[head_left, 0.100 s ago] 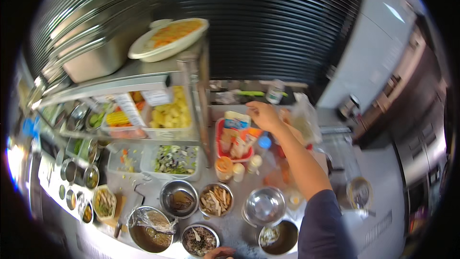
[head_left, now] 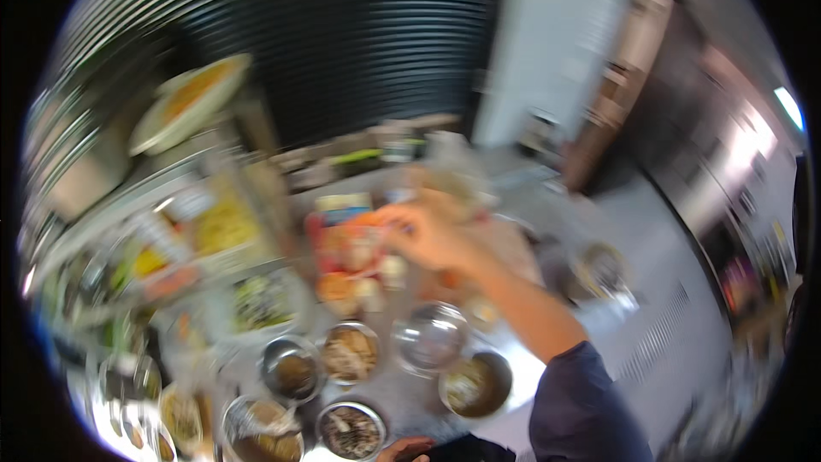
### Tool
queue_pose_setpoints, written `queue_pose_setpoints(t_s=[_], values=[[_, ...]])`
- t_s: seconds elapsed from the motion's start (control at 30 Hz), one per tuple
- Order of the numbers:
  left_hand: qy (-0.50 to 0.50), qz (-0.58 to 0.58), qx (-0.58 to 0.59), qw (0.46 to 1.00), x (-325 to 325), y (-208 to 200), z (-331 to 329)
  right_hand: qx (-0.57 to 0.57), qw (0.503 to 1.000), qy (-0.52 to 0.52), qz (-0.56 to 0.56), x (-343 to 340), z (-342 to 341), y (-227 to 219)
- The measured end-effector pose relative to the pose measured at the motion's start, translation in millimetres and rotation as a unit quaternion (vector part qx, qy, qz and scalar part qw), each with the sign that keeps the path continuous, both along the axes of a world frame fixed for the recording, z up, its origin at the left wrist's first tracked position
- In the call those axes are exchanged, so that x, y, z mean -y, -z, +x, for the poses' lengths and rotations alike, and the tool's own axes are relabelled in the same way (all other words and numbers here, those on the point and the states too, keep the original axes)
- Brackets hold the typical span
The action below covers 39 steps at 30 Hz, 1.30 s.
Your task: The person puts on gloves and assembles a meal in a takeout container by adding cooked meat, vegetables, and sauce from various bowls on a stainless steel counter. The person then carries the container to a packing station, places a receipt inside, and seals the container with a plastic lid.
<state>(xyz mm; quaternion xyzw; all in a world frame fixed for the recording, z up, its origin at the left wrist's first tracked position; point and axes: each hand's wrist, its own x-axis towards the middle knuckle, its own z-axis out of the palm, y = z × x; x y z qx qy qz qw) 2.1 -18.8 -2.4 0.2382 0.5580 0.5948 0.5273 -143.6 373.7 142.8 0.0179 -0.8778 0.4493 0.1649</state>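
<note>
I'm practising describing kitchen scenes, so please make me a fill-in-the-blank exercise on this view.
1. The container nearest the right hand is coloured ____.
2. The left hand appears ____ in the picture than the right hand.
3. The ridged panel behind the work surface is coloured ____.
4. The oval dish is toward the picture's ____ side.

Missing words: red; lower; black; left.

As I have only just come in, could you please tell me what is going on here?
Above a counter of food, a person's right hand is at the right side of the red tray; blur hides whether its grip has closed on anything. The left hand is low, beside a bowl of chopped food.
</note>
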Motion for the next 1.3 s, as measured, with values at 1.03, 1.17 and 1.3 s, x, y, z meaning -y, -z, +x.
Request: queue_pose_setpoints(t_s=[1.03,1.17,1.3], values=[[0.65,0.084,-0.329,0.68,-630.4,176.7,718.7,0.138,0.637,0.696,-0.302,-96.0,1105.3,253.9],[0.663,0.104,-0.381,0.636,-755.0,227.7,821.5,0.14,0.547,0.753,-0.338,-179.3,1205.9,272.5],[0.64,0.113,-0.444,0.617,-846.0,248.9,891.5,0.147,0.433,0.789,-0.41,-213.2,1291.2,277.3]])
